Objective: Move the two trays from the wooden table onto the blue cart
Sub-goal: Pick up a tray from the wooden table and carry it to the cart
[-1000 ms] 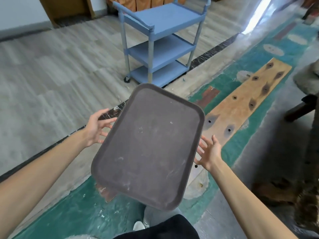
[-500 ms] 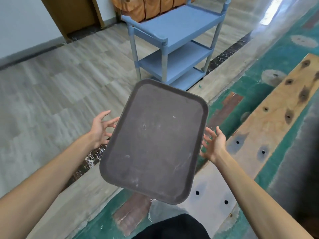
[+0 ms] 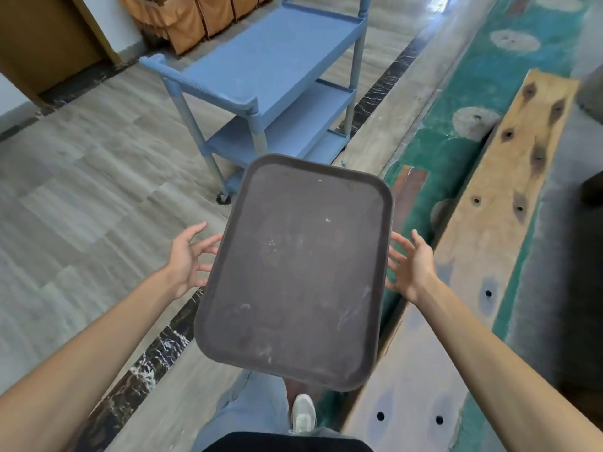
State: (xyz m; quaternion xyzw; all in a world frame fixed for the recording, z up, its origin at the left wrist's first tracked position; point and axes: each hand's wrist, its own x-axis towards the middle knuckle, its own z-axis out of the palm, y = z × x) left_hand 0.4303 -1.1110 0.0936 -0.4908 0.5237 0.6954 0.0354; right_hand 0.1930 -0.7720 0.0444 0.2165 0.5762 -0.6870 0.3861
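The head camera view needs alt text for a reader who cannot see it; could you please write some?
A person carries a dark brown tray between both hands, the left hand and right hand with fingers spread at its long edges. Ahead on the grey floor stands a blue cart with three shelves that look bare.

we see one dark brown tray (image 3: 293,272), rectangular with rounded corners and a raised rim, its scuffed surface flecked with pale marks. it is up in the air above the floor, long side running away from us, slightly tilted. beyond it stands the blue cart (image 3: 270,63), three shelves on slim posts, its wheels on the grey floor.
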